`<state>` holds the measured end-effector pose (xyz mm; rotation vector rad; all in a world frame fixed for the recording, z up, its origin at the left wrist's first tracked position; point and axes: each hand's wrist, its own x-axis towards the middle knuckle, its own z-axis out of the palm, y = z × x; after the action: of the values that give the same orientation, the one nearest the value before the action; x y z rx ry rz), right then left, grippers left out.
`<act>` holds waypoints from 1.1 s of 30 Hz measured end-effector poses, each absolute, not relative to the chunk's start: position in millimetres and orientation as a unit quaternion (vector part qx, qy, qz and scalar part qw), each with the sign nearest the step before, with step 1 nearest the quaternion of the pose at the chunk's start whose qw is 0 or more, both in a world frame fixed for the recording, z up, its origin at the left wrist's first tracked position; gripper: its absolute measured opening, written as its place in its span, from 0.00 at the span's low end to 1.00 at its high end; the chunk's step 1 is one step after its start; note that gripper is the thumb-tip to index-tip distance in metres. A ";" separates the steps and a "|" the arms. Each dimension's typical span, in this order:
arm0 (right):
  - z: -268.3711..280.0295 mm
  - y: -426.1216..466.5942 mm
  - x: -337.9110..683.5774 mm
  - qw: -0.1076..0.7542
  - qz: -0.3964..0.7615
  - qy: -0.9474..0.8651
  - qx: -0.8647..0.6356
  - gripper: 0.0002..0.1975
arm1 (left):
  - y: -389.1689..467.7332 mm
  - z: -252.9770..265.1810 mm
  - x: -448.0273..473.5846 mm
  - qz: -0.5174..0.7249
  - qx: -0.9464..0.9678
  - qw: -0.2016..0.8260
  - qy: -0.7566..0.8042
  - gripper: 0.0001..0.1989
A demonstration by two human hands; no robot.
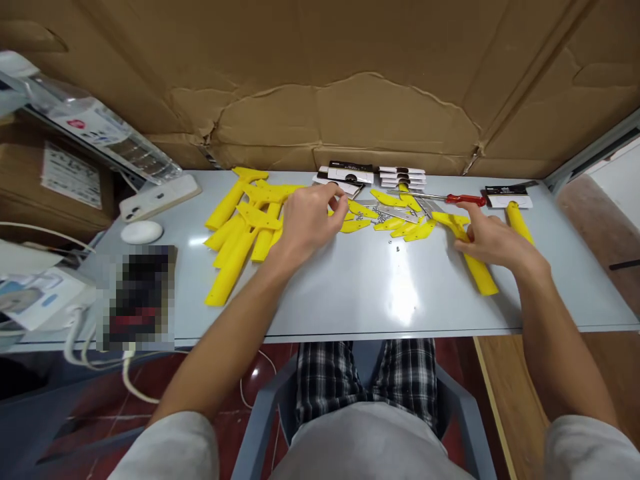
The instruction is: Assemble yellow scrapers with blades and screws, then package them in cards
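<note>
My left hand [313, 217] is over the table between a heap of yellow scraper handles [233, 263] and loose yellow plastic pieces [355, 225]. Its thumb and index finger are curled together; anything pinched there is too small to make out. On the right, my right hand [493, 237] grips a yellow scraper handle [481, 275] near its wide head, which points toward the flat metal blades [397, 214]. Small screws [384, 217] lie in a pile among the yellow pieces. A screwdriver with a red handle [465, 199] rests just beyond my right fingers.
Black-and-white packets [403, 177] line the back beside a cardboard wall [350, 120]. Another yellow handle [520, 223] lies far right. At left are a phone [140, 293] with a cable, a white mouse [142, 232], a power strip [160, 198] and a plastic bottle [107, 130].
</note>
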<state>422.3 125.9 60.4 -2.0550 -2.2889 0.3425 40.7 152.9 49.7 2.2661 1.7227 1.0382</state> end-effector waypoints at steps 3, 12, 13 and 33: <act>71.5 102.7 399.8 0.100 0.169 -0.730 -0.654 0.44 | 148.6 48.6 52.3 0.397 0.720 0.168 0.544 0.09; 43.4 112.8 275.5 0.248 0.331 -0.735 -0.537 0.48 | 132.1 26.7 85.1 0.414 0.414 0.721 0.370 0.15; 39.4 119.9 269.6 0.259 0.333 -0.739 -0.525 0.49 | 133.0 24.8 84.7 0.431 0.392 0.720 0.377 0.14; 40.9 149.8 305.4 0.303 0.203 -0.745 -0.559 0.27 | 134.6 26.1 83.4 0.429 0.380 0.699 0.427 0.15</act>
<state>305.4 149.8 40.9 -1.4823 -1.9743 0.5387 83.4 134.6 26.1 0.8475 0.9510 0.9566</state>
